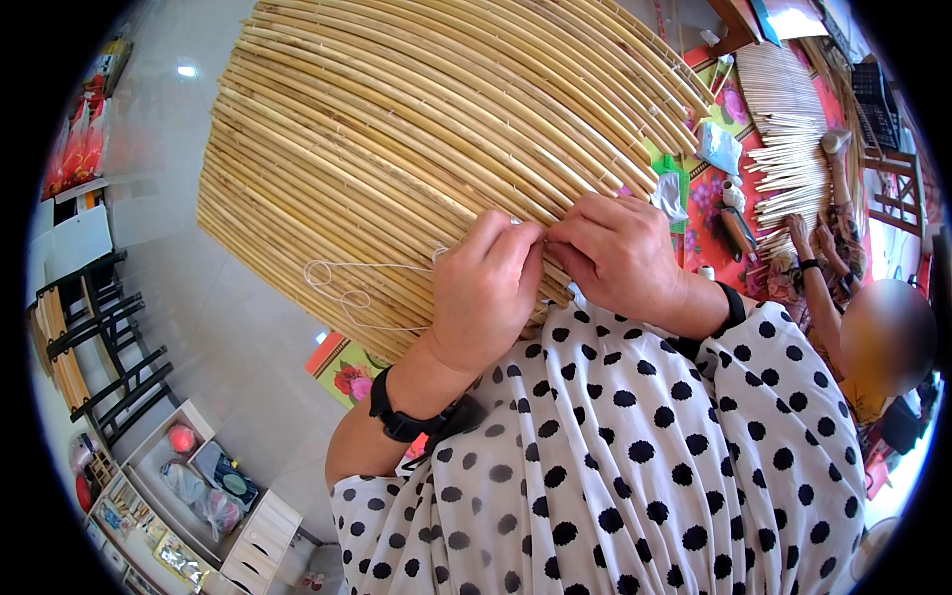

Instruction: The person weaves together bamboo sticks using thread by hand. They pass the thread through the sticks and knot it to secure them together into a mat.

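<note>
Just past their fingertips I'm seeing very little: the left hand (491, 283) and right hand (627, 256) are pinching closed, tips meeting above the reed mat (426, 139) by its near edge; what they're gripping, I can't tell. The mat is spreading beneath and ahead, its canes running slantwise, upper left to lower right. White thread (372, 264) is looping leftward, nearer the left hand. Past the mat's right edge, floral cloth (704, 205) is showing; beyond, a co-worker's hand (799, 236) is touching pale sticks (783, 99).
</note>
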`<action>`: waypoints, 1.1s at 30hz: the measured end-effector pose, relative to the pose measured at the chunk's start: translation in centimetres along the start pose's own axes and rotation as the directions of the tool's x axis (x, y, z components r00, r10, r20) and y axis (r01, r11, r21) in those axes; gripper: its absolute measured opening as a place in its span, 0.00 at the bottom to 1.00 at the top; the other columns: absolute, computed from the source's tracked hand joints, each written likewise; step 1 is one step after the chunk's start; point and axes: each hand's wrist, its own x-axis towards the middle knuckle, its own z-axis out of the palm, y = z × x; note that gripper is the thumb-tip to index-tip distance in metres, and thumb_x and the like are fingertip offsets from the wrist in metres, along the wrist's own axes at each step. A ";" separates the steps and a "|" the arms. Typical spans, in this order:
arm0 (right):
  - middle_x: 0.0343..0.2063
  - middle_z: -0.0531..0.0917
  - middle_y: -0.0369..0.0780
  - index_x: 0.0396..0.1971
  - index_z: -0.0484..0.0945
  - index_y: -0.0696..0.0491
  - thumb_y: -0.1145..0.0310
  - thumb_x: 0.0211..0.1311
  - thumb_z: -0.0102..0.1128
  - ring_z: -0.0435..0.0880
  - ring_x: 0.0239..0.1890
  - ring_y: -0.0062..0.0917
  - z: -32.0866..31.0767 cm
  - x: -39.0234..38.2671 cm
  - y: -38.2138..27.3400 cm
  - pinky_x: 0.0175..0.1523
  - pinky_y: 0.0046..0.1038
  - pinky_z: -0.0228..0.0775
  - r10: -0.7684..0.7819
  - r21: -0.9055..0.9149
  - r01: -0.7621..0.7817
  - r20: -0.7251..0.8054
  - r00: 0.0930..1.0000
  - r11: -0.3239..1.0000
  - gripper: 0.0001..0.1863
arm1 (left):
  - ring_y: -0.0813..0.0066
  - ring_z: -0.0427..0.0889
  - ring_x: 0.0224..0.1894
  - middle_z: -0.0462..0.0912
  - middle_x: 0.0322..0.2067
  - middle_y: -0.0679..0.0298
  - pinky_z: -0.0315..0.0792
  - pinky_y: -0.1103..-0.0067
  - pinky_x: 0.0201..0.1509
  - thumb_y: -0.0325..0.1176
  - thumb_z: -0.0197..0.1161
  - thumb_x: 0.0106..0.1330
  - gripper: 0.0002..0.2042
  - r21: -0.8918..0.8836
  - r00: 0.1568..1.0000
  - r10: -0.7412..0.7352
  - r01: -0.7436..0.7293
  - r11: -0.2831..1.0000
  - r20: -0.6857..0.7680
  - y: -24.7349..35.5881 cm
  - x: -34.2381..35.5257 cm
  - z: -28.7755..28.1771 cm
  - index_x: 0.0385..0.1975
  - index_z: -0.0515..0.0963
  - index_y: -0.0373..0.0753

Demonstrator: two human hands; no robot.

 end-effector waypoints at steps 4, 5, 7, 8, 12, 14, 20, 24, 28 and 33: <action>0.30 0.82 0.36 0.30 0.86 0.51 0.73 0.49 0.75 0.85 0.27 0.34 -0.2 0.1 -0.1 0.32 0.36 0.77 -0.027 0.002 0.028 -0.022 0.999 1.000 0.08 | 0.56 0.84 0.28 0.82 0.32 0.59 0.76 0.67 0.31 0.22 0.72 0.64 0.07 0.021 0.993 -0.075 0.073 0.997 0.086 0.7 0.3 -0.9 0.39 0.83 0.36; 0.31 0.82 0.36 0.30 0.86 0.51 0.73 0.49 0.75 0.85 0.28 0.33 -0.3 0.1 -0.2 0.32 0.35 0.77 -0.033 -0.002 0.033 -0.021 0.999 0.999 0.08 | 0.54 0.84 0.29 0.82 0.33 0.58 0.76 0.66 0.32 0.23 0.71 0.65 0.06 0.020 0.989 -0.097 0.095 0.995 0.114 0.9 0.4 -1.1 0.39 0.83 0.36; 0.31 0.83 0.35 0.30 0.85 0.51 0.73 0.48 0.76 0.86 0.28 0.33 -0.3 0.1 -0.2 0.32 0.35 0.78 -0.035 0.001 0.035 -0.022 0.999 0.999 0.08 | 0.52 0.84 0.30 0.83 0.34 0.57 0.76 0.64 0.33 0.25 0.70 0.67 0.05 0.022 0.976 -0.139 0.137 0.990 0.169 1.2 0.6 -1.4 0.40 0.83 0.36; 0.31 0.83 0.35 0.30 0.85 0.51 0.73 0.48 0.76 0.86 0.28 0.33 -0.3 0.1 -0.2 0.32 0.35 0.78 -0.036 0.002 0.036 -0.023 0.999 0.999 0.08 | 0.51 0.85 0.31 0.83 0.34 0.57 0.77 0.63 0.34 0.25 0.70 0.67 0.05 0.026 0.972 -0.147 0.145 0.989 0.185 1.3 0.7 -1.6 0.40 0.83 0.36; 0.31 0.83 0.35 0.30 0.86 0.51 0.73 0.48 0.76 0.86 0.28 0.32 -0.3 -0.1 -0.1 0.32 0.35 0.78 -0.037 0.005 0.037 -0.028 0.999 0.999 0.08 | 0.49 0.85 0.35 0.83 0.35 0.55 0.77 0.62 0.37 0.25 0.68 0.69 0.04 0.041 0.958 -0.166 0.161 0.986 0.235 1.4 1.0 -2.0 0.41 0.83 0.36; 0.31 0.83 0.35 0.31 0.86 0.50 0.72 0.48 0.76 0.86 0.27 0.32 -0.2 -0.2 -0.1 0.32 0.35 0.78 -0.038 0.004 0.038 -0.032 0.999 0.999 0.09 | 0.49 0.85 0.36 0.83 0.35 0.55 0.77 0.61 0.38 0.25 0.67 0.69 0.04 0.043 0.953 -0.171 0.166 0.985 0.249 1.5 1.1 -2.1 0.41 0.83 0.36; 0.32 0.83 0.34 0.33 0.87 0.49 0.71 0.51 0.77 0.85 0.24 0.30 0.0 -0.6 0.0 0.29 0.33 0.79 -0.028 -0.016 0.027 -0.050 0.998 0.999 0.10 | 0.49 0.86 0.37 0.84 0.35 0.55 0.78 0.61 0.39 0.25 0.67 0.70 0.04 0.025 0.949 -0.182 0.182 0.983 0.257 1.4 1.2 -2.1 0.40 0.83 0.35; 0.32 0.83 0.33 0.34 0.86 0.49 0.70 0.52 0.77 0.85 0.23 0.29 0.3 -0.6 0.0 0.27 0.32 0.79 -0.038 -0.021 0.037 -0.048 0.998 0.999 0.09 | 0.50 0.86 0.37 0.83 0.37 0.56 0.79 0.61 0.39 0.25 0.67 0.68 0.04 0.040 0.950 -0.164 0.159 0.986 0.265 1.2 1.3 -2.0 0.40 0.84 0.37; 0.32 0.85 0.34 0.37 0.88 0.50 0.74 0.53 0.76 0.86 0.25 0.29 -0.4 -0.2 0.1 0.28 0.31 0.79 -0.031 -0.025 0.032 0.050 0.998 0.999 0.10 | 0.50 0.87 0.37 0.83 0.37 0.57 0.80 0.60 0.40 0.26 0.67 0.67 0.04 0.051 0.950 -0.157 0.149 0.988 0.270 1.2 1.5 -2.1 0.39 0.84 0.38; 0.32 0.86 0.36 0.39 0.90 0.51 0.76 0.54 0.75 0.87 0.27 0.32 -0.9 0.2 0.0 0.30 0.32 0.79 0.010 0.028 -0.014 0.114 0.993 1.000 0.11 | 0.51 0.86 0.36 0.83 0.36 0.58 0.79 0.61 0.37 0.26 0.69 0.66 0.03 -0.028 0.960 -0.187 0.196 0.980 0.208 0.7 1.2 -1.6 0.38 0.83 0.39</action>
